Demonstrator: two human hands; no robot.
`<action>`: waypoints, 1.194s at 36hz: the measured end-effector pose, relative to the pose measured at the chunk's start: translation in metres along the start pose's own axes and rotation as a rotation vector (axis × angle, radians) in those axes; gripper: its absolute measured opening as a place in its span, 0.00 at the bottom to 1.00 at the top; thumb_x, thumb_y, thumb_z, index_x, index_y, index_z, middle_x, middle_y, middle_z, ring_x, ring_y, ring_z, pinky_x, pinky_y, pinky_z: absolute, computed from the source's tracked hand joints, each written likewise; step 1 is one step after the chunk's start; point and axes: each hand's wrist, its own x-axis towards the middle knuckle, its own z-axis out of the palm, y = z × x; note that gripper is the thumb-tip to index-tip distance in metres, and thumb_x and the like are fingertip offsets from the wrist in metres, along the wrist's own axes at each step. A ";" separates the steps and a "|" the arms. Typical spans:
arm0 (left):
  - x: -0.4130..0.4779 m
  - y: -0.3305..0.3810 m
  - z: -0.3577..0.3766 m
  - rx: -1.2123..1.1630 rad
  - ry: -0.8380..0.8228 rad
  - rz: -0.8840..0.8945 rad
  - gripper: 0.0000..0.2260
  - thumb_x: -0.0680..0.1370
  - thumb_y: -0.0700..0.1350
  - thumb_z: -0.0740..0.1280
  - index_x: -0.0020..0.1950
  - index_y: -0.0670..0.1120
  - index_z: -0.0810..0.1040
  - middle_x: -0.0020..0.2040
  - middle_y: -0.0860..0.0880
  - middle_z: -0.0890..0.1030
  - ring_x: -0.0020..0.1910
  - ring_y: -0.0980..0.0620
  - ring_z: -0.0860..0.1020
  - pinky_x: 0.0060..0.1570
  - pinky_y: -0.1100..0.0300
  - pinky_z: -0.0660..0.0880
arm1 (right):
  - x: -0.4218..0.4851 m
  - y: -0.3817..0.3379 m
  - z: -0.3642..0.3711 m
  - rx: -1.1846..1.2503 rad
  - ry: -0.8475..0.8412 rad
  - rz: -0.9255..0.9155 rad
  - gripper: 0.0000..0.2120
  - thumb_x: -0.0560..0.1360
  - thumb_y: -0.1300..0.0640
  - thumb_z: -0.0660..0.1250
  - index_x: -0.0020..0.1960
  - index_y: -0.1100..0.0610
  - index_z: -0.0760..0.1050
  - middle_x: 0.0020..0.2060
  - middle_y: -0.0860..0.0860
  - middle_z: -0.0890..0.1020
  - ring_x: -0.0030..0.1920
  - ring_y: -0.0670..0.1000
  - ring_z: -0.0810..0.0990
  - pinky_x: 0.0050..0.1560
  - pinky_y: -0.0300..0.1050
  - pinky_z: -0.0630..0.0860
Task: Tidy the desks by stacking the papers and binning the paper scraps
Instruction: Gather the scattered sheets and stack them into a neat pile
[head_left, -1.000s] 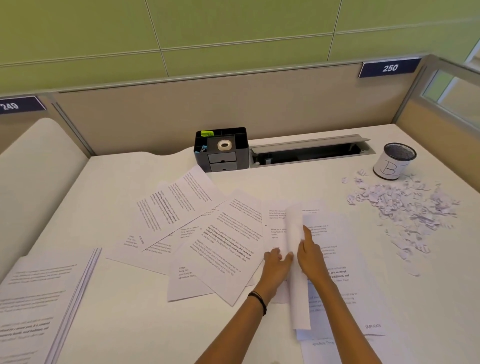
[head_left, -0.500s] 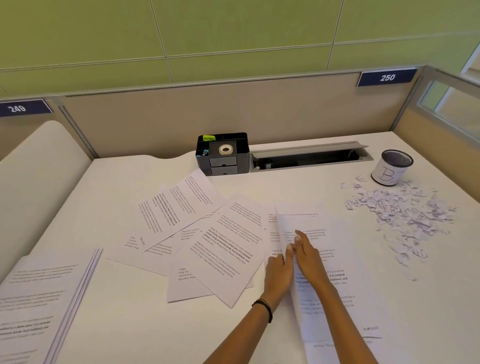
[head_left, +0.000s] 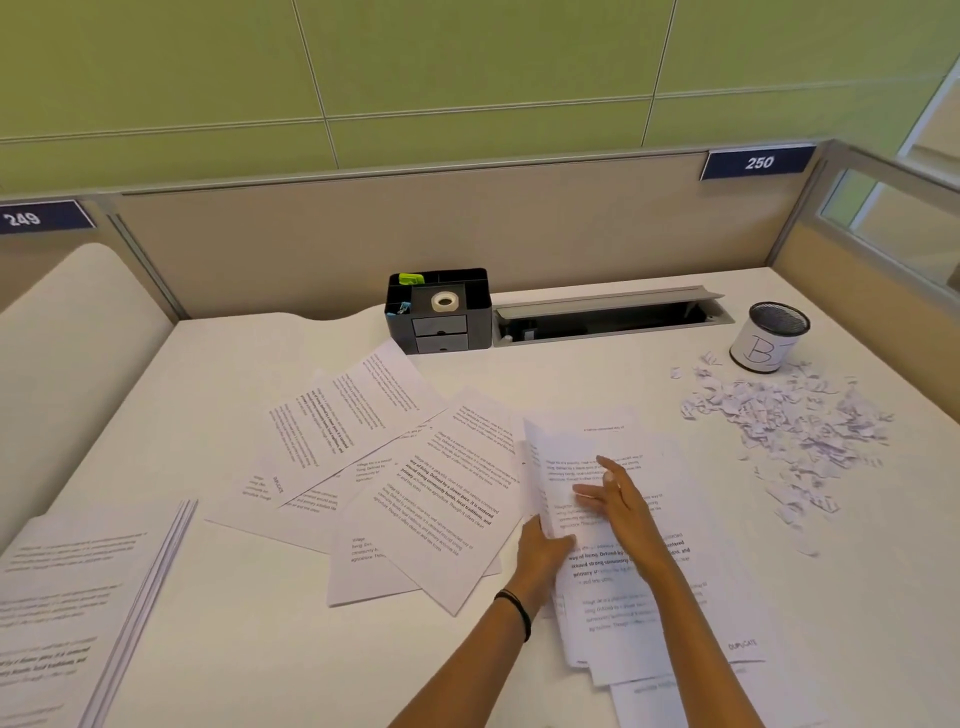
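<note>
Here, at the white desk (head_left: 260, 649) under number plate 250 (head_left: 758, 162), a person works two bare hands over a pile of printed sheets (head_left: 654, 613) lying right of centre near the front edge. The left hand (head_left: 540, 551), a black band (head_left: 514, 613) on its wrist, grips the left edge of the top sheet (head_left: 563, 457), thumb over the paper, and that edge stands curled up off the pile. The right hand (head_left: 618, 499) lies on the same sheet with fingers straight and spread, holding nothing. Just left of the pile, more loose pages (head_left: 374, 431) fan out across the middle of the desk, overlapping one another at angles. A squared-up stack of papers (head_left: 67, 597) sits at the near left corner, well apart from the hands. Torn paper scraps (head_left: 789, 415) lie heaped on the desk at the far right, beside a small mesh cup (head_left: 769, 338) wrapped in white paper and marked with a handwritten B; the nearest scraps lie right at its base. Against the beige partition stands a black desk organiser (head_left: 439, 322) carrying a roll of tape (head_left: 444, 301) and a green clip (head_left: 410, 279), next to an open cable tray (head_left: 608, 317). A second plate, 249 (head_left: 23, 218), marks the neighbouring desk at left.
</note>
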 end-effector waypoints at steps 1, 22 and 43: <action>0.000 -0.001 -0.001 0.005 0.020 0.010 0.12 0.74 0.34 0.66 0.55 0.46 0.76 0.51 0.44 0.82 0.48 0.46 0.82 0.48 0.50 0.80 | 0.000 -0.001 -0.004 0.012 0.024 -0.016 0.16 0.82 0.52 0.50 0.68 0.50 0.64 0.51 0.53 0.82 0.51 0.48 0.81 0.53 0.41 0.77; -0.039 0.107 -0.087 -0.012 0.118 0.524 0.11 0.77 0.41 0.66 0.59 0.51 0.75 0.53 0.53 0.82 0.50 0.53 0.82 0.46 0.58 0.80 | 0.004 -0.032 -0.047 0.173 0.199 -0.034 0.17 0.75 0.59 0.66 0.63 0.52 0.70 0.51 0.50 0.81 0.50 0.49 0.80 0.48 0.38 0.76; -0.073 0.133 -0.143 -0.153 0.195 0.635 0.13 0.72 0.45 0.68 0.56 0.51 0.77 0.53 0.51 0.82 0.52 0.50 0.81 0.50 0.52 0.80 | 0.006 -0.097 -0.004 0.404 0.017 -0.331 0.14 0.67 0.60 0.71 0.52 0.54 0.79 0.46 0.46 0.85 0.47 0.49 0.83 0.45 0.40 0.79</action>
